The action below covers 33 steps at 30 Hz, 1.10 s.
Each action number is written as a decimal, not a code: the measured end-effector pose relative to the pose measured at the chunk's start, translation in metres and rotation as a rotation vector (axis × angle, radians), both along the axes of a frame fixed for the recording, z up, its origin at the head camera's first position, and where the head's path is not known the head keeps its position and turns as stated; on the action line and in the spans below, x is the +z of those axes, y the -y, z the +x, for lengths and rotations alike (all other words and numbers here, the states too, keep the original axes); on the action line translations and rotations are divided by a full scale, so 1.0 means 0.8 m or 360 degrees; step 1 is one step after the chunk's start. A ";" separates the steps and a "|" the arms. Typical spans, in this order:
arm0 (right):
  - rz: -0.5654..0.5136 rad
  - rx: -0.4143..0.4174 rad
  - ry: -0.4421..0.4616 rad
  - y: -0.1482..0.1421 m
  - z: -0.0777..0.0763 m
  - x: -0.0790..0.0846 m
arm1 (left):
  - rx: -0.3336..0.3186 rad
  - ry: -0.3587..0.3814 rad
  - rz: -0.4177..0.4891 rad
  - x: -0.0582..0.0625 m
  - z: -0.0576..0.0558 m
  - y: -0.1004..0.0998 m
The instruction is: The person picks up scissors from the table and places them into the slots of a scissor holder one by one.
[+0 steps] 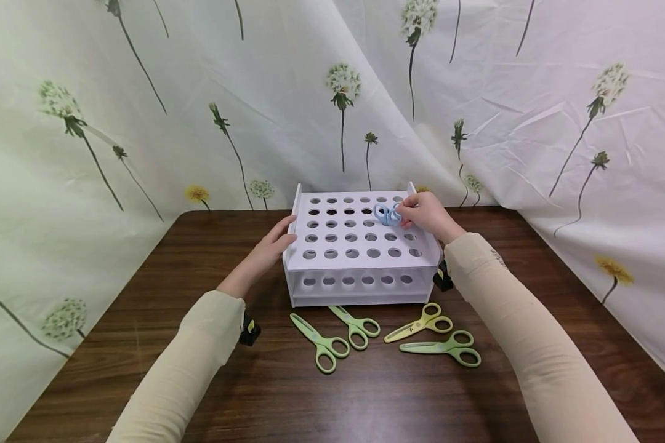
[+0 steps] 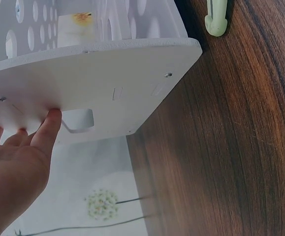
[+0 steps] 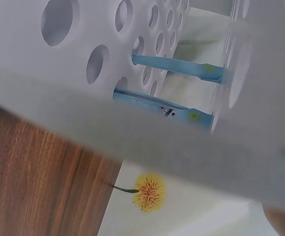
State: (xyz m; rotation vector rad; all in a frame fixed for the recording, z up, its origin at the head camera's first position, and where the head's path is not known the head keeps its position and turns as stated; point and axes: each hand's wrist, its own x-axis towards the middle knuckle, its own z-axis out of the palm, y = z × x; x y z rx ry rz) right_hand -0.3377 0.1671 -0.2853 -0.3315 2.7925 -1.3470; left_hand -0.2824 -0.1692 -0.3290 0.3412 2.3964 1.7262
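Observation:
A white two-tier rack [image 1: 340, 264] with rows of round holes stands on the table. My left hand [image 1: 263, 255] rests on its left side panel [image 2: 108, 73], fingertips against the outer face beside the cut-out. My right hand [image 1: 431, 216] pinches the handle of blue scissors [image 1: 388, 216] at the rack's right side, toward the back. In the right wrist view, two pairs of blue scissors show between the tiers: one blade [image 3: 169, 64] and a nearer blade [image 3: 154, 104] reach down into lower holes. The right hand is mostly hidden there behind the side panel.
In front of the rack lie green scissors [image 1: 314, 335], a second green pair [image 1: 354, 323] partly behind its front edge, yellow scissors [image 1: 418, 325] and another green pair [image 1: 438, 347]. A flower-printed cloth [image 1: 288, 92] hangs behind the dark wooden table [image 1: 199, 271].

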 end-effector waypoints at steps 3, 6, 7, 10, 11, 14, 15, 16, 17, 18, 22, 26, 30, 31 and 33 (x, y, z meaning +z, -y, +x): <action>-0.0007 -0.0004 0.0009 0.000 0.000 0.000 | -0.0012 0.0006 0.0012 0.011 0.010 -0.004; -0.0010 -0.0013 0.0015 0.000 0.002 0.001 | -0.0015 0.0002 0.0005 0.020 0.019 -0.008; -0.0008 -0.0017 0.0016 0.000 0.002 0.001 | -0.0016 -0.0003 0.0000 0.022 0.021 -0.009; -0.0008 -0.0024 0.0024 0.001 0.003 0.001 | -0.0016 0.0000 0.0003 0.024 0.023 -0.010; -0.0007 -0.0028 0.0024 0.001 0.003 0.001 | -0.0017 0.0001 0.0003 0.024 0.024 -0.011; -0.0004 -0.0028 0.0015 0.000 0.003 0.001 | -0.0018 0.0007 0.0003 0.024 0.024 -0.010; -0.0002 -0.0028 0.0011 0.000 0.003 0.000 | -0.0016 0.0010 0.0007 0.024 0.023 -0.010; -0.0001 -0.0027 0.0004 0.000 0.003 0.000 | -0.0015 0.0013 0.0008 0.024 0.023 -0.010; -0.0001 -0.0027 0.0000 0.000 0.004 0.000 | -0.0013 0.0017 0.0012 0.024 0.023 -0.009; 0.0000 -0.0027 -0.0004 0.000 0.004 0.000 | -0.0012 0.0021 0.0015 0.024 0.023 -0.009; 0.0002 -0.0033 -0.0016 0.000 0.005 0.001 | -0.0010 0.0032 0.0020 0.025 0.023 -0.009; -0.0003 -0.0037 -0.0025 0.000 0.009 0.002 | -0.0012 0.0031 0.0024 0.024 0.022 -0.009; -0.0018 -0.0040 -0.0034 -0.002 0.009 0.003 | -0.0011 0.0030 0.0039 0.016 0.013 -0.006; -0.0021 -0.0040 -0.0038 -0.004 0.009 0.004 | -0.0010 0.0023 0.0029 0.012 0.010 -0.005; -0.0034 -0.0036 -0.0039 -0.006 0.008 0.005 | -0.0002 0.0008 0.0015 0.004 0.004 -0.003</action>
